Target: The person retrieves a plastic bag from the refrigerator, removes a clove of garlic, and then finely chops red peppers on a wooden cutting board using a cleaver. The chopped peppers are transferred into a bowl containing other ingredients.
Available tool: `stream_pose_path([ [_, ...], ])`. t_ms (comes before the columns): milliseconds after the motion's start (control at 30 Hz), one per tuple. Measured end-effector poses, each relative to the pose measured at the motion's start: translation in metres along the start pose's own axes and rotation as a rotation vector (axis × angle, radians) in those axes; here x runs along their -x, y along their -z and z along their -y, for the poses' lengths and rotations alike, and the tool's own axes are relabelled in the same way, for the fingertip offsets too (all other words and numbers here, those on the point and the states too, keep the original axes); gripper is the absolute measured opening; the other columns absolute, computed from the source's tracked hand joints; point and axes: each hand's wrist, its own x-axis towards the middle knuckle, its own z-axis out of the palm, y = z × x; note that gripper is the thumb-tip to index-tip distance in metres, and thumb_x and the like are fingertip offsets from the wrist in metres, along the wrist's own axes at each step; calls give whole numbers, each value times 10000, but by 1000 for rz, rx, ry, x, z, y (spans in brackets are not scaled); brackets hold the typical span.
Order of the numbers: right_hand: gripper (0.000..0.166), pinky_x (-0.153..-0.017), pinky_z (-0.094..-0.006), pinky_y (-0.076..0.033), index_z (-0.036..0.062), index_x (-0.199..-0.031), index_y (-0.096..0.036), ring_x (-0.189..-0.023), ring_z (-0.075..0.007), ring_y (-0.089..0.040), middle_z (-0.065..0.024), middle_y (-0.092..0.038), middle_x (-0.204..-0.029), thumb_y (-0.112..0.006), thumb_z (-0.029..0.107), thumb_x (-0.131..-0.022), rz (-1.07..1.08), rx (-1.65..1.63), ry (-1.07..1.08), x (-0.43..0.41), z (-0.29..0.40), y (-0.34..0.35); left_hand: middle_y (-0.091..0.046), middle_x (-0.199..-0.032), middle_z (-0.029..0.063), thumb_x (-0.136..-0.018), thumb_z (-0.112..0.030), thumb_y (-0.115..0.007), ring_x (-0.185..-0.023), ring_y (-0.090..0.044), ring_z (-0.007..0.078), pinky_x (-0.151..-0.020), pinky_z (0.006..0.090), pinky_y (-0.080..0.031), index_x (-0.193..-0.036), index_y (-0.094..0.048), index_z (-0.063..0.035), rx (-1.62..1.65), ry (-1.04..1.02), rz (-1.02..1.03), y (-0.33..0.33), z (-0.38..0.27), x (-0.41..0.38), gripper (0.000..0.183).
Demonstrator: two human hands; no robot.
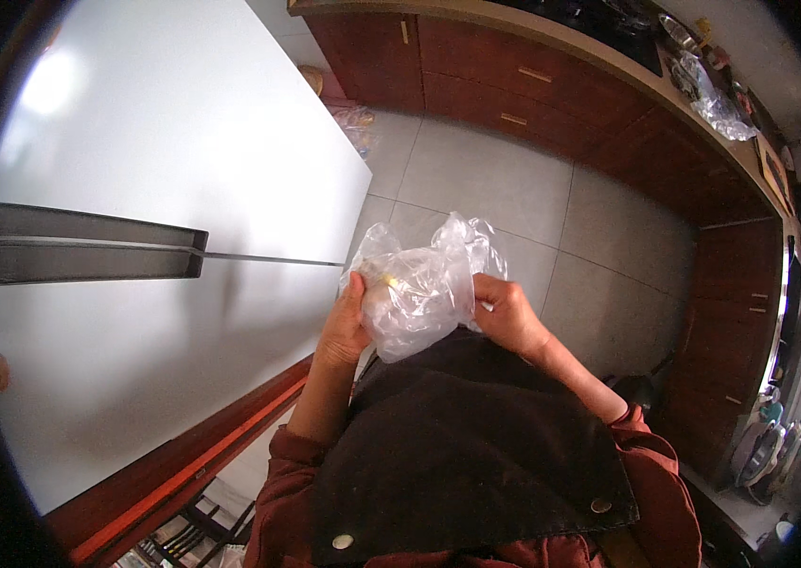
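Observation:
A clear plastic bag [415, 302] is held in front of the dark apron [471, 447]. Something pale with a yellow spot shows faintly through the film; what it is cannot be told. My left hand [349, 319] grips the bag's left side, thumb on top and the other fingers hidden behind it. With bent fingers, my right hand [507, 309] pinches the bunched plastic at the bag's right edge.
A white refrigerator [273, 142] with a recessed dark handle stands at the left. Reddish-brown cabinets [507, 85] curve along the top and right under a counter [585, 53] holding a hob, crumpled plastic and dishes. Grey floor tiles [486, 163] lie between. Dishes [763, 451] stand at lower right.

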Motion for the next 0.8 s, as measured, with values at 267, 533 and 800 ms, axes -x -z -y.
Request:
stream_pose_path([
  [267, 232, -698, -271, -461, 21, -1018, -565, -848, -156, -563, -97, -603, -940, -556, 114, -805, 384, -292, -168, -20, -20, -17, -548, -1037, 68, -884, -387, -440, -916, -528, 133, -776, 254, -442, -1136, -475, 7, -342, -111, -46, -17, -10, 9, 468],
  [533, 291, -775, -287, -442, 12, -1106, -502, -906, -162, -534, -84, -563, -1022, -497, 123, -837, 448, -351, -109, -37, 5, -24, -583, -857, 21, -901, -373, -413, -774, -522, 94, -675, 242, -426, -975, -572, -3, -727, -186, -174, -3, -4, 7, 410],
  [800, 220, -611, -315, -466, -12, -897, -591, -660, -214, -582, -179, -614, -777, -624, 142, -744, 493, 294, -35, -43, -1, -39, -576, -866, 74, -927, -412, -279, -791, -538, 183, -720, 326, -423, -957, -546, 22, -1190, -212, 18, 20, 17, -4, 510],
])
